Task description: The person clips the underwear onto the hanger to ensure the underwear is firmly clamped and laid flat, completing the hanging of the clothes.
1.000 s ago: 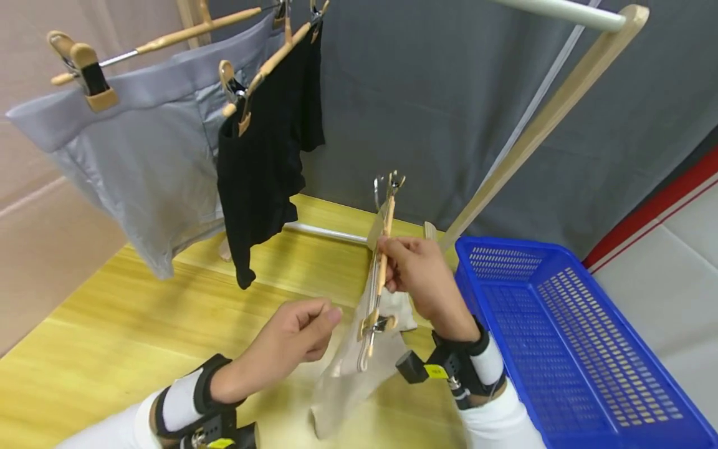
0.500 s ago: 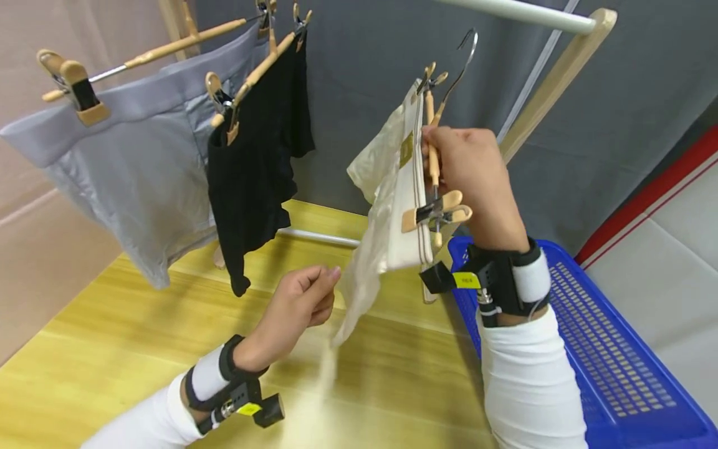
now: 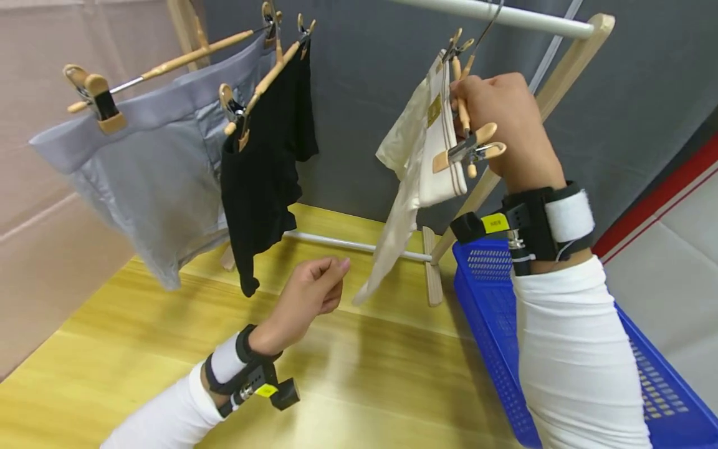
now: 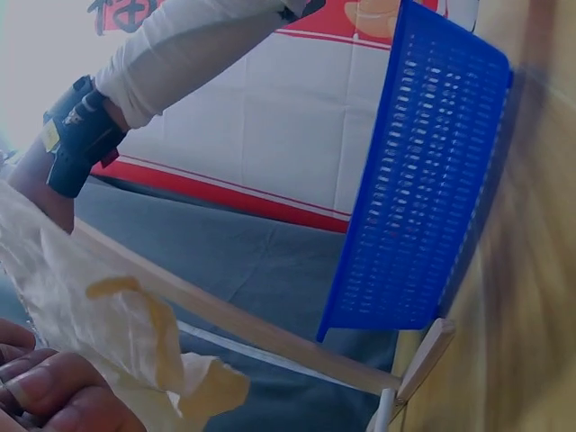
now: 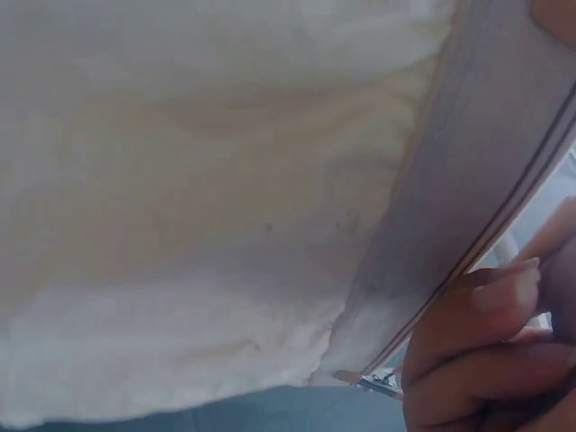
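Observation:
My right hand point(image 3: 505, 121) grips the wooden middle of a clip hanger point(image 3: 463, 115), its fingers curled round the bar. Cream underpants point(image 3: 440, 165) with a wide waistband hang from the hanger's clips, their lower end trailing to the left. Up at the white rail point(image 3: 527, 20), the metal hook point(image 3: 489, 26) overlaps it in the head view. In the right wrist view the cream cloth point(image 5: 198, 207) fills most of the picture beside the curled fingers point(image 5: 486, 342). Lower down, my left hand point(image 3: 305, 296) is loosely curled above the table and holds nothing.
Grey boxer shorts point(image 3: 157, 149) and a black garment point(image 3: 263, 156) hang from clip hangers on the left. The rack's wooden leg point(image 3: 572, 62) slopes down at the right, beside a blue basket point(image 3: 488, 349). A lower bar point(image 3: 336, 242) runs close over the yellow wooden table point(image 3: 348, 374).
My right hand has lifted the hanger with the cream underpants up and to the right, from low over the table to the rail. My left hand has moved slightly and stays loosely curled.

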Demonstrator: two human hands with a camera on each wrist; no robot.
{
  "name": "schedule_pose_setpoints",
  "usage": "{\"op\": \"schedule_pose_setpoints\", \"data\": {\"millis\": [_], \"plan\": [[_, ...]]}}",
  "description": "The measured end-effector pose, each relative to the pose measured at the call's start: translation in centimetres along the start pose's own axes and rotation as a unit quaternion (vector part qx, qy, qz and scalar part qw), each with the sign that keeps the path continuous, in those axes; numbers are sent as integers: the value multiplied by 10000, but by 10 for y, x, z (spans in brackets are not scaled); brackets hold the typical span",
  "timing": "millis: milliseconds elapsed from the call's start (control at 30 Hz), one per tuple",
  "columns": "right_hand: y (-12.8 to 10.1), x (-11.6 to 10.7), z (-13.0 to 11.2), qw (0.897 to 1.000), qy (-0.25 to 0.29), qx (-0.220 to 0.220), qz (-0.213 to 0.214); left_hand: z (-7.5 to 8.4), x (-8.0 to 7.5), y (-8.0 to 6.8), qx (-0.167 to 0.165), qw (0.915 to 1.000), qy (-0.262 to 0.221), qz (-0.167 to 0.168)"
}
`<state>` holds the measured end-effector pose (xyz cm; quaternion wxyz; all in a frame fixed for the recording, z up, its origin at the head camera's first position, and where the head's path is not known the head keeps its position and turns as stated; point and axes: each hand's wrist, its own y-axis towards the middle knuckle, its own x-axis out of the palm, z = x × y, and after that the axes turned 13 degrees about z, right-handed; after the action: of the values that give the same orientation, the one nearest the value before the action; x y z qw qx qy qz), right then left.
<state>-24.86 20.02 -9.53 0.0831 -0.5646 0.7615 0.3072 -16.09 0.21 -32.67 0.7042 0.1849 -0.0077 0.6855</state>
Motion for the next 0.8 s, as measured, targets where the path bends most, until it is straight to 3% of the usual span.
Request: {"op": "schedule_pose_setpoints", "data": {"millis": [133, 267, 367, 533, 700, 800], "plan": [[9, 4, 2, 9981, -593, -155, -99, -2, 0, 10, 351, 9967, 633, 358], [13, 9, 6, 9963, -833, -162, -156, -4, -2, 22, 616, 9801, 1816, 514], [15, 11, 9, 9963, -826, -133, -186, -5, -5, 29, 738, 9687, 2342, 366], [15, 11, 13, 9952, -882, -354, -252, -6, -7, 39, 764, 9607, 2667, -131], [16, 6, 16, 9910, -1065, -707, -395, -8, -3, 52, 957, 9451, 3124, 57], [16, 1, 20, 9905, -1063, -741, -457, -5, 0, 60, 869, 9317, 3527, -71]]}}
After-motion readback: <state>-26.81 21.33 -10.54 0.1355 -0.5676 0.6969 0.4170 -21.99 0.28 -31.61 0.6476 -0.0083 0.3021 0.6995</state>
